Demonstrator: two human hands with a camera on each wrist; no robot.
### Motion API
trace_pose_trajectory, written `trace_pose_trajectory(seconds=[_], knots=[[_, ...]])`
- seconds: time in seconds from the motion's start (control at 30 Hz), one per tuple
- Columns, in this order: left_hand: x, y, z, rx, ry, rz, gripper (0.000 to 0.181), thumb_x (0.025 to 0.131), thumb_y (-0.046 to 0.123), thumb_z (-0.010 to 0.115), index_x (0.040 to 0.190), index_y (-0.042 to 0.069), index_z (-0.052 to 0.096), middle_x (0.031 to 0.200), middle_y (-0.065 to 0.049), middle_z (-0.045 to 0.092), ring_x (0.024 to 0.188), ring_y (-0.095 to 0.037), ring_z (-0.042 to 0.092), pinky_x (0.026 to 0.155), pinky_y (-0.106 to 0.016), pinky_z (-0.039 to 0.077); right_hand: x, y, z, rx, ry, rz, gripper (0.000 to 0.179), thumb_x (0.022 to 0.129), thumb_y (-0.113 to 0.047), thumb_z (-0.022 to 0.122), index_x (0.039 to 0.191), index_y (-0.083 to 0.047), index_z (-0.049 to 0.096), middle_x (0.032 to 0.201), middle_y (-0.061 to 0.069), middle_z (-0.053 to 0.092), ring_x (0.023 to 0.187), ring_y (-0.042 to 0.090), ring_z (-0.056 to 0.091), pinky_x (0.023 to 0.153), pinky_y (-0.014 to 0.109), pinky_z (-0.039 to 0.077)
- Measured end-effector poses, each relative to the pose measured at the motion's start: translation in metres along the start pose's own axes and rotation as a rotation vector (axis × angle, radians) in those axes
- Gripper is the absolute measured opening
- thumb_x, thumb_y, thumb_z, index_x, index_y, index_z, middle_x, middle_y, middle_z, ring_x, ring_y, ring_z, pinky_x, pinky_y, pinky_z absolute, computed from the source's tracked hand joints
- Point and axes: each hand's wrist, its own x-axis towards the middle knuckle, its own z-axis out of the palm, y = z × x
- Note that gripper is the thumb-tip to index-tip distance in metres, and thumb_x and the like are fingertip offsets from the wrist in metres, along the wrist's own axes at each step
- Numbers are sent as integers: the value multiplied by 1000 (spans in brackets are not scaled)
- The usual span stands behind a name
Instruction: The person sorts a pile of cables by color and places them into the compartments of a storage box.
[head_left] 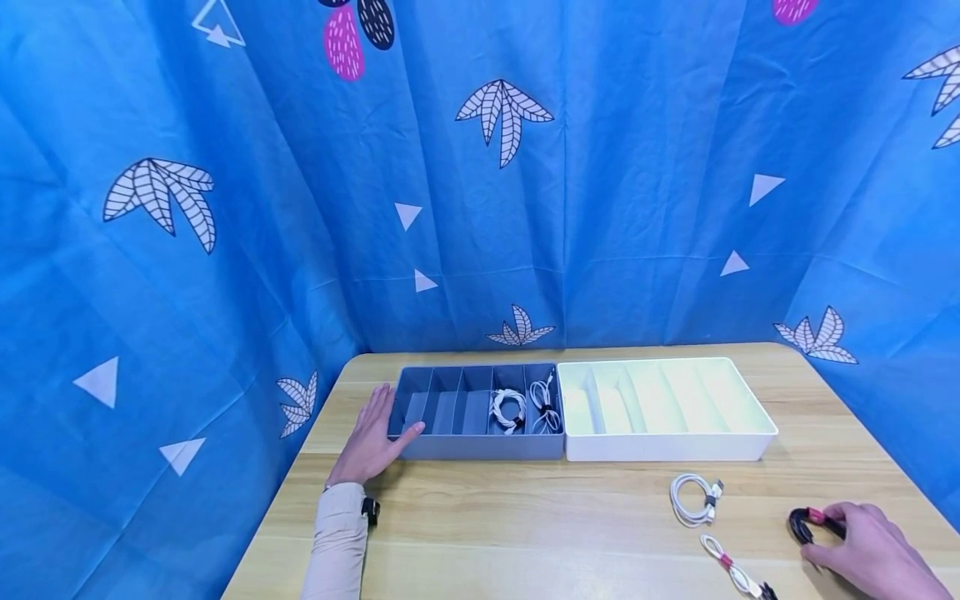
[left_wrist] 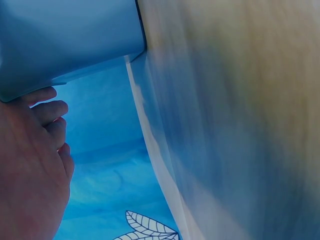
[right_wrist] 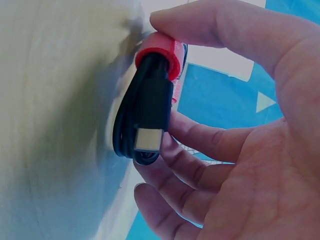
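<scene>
My left hand (head_left: 370, 440) rests against the left end of a grey-blue divided box (head_left: 480, 447), its fingers along the end wall and the thumb over the front rim. Up close in the left wrist view, the fingers lie against the box wall (left_wrist: 70, 40). Toward the right side of the table, my right hand (head_left: 873, 546) holds a bundled black cable (head_left: 801, 527) between thumb and fingers. The thumb presses by the cable's red tie (right_wrist: 176, 54), and a metal plug (right_wrist: 149, 140) points away from it in the right wrist view.
A white divided box (head_left: 667, 447) adjoins the grey-blue one. Two coiled cables, one white braided (head_left: 498, 408) and one pale (head_left: 542, 400), sit in the grey-blue box's right compartments. On the wooden table (head_left: 525, 525) lie a white coiled cable (head_left: 678, 504) and a white cable with a red tie (head_left: 714, 547).
</scene>
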Motion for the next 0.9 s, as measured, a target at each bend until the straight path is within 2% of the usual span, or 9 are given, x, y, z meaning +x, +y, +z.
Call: trace_pose_trajectory(seconds=[0.13, 0.37, 0.63, 0.9], knots=[[0, 0, 0, -2, 5, 2, 106, 96, 73, 51, 166, 3, 14, 176, -15, 6, 164, -37, 4, 131, -61, 9, 2, 0, -1, -3, 28, -21, 87, 73, -43, 89, 116, 25, 55, 108, 44, 53, 100, 50, 52, 91, 67, 50], [0, -1, 1, 1, 6, 1, 106, 96, 74, 51, 166, 4, 14, 176, -12, 4, 164, -38, 5, 131, -61, 10, 4, -3, -3, -15, 100, -105, 78, 73, -39, 88, 111, 23, 60, 107, 43, 59, 101, 53, 55, 90, 69, 49], [-1, 1, -3, 2, 6, -2, 104, 96, 74, 50, 166, 5, 14, 176, -11, 5, 164, -34, 3, 132, -59, 8, 2, -11, -7, -9, 112, -150, 78, 73, -39, 88, 113, 23, 61, 107, 41, 61, 100, 51, 56, 88, 68, 49], [-2, 3, -3, 21, 15, 13, 103, 97, 72, 50, 165, 3, 17, 176, -14, 7, 164, -38, 6, 132, -59, 9, 0, -21, -10, 0, 146, -195, 72, 74, -37, 89, 112, 19, 64, 107, 38, 64, 100, 49, 56, 85, 67, 49]])
